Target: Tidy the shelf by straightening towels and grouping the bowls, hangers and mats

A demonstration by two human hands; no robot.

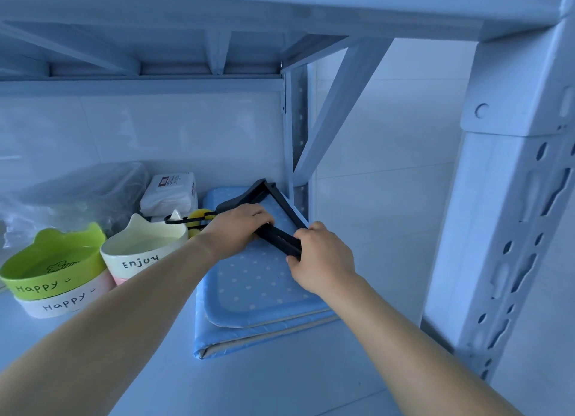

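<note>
Black hangers [277, 199] lie stacked on the blue dotted mats [258, 288] at the right end of the shelf, hooks pointing left. My left hand [238, 228] grips the hangers near their middle. My right hand [317, 258] pinches the near arm end of the hangers. A green "Happy" bowl [53, 267] sits stacked on a white and pink bowl [63, 303] at the left. Beside it a cream "Enjoy" bowl [144, 249] sits on another pink bowl. Folded white towels in a packet [169, 196] stand behind the bowls.
A clear plastic bag [77, 194] fills the back left of the shelf. A yellow object [199, 216] peeks out behind the cream bowl. The white shelf post [510, 228] stands at the right, with an upper shelf board [249, 7] overhead.
</note>
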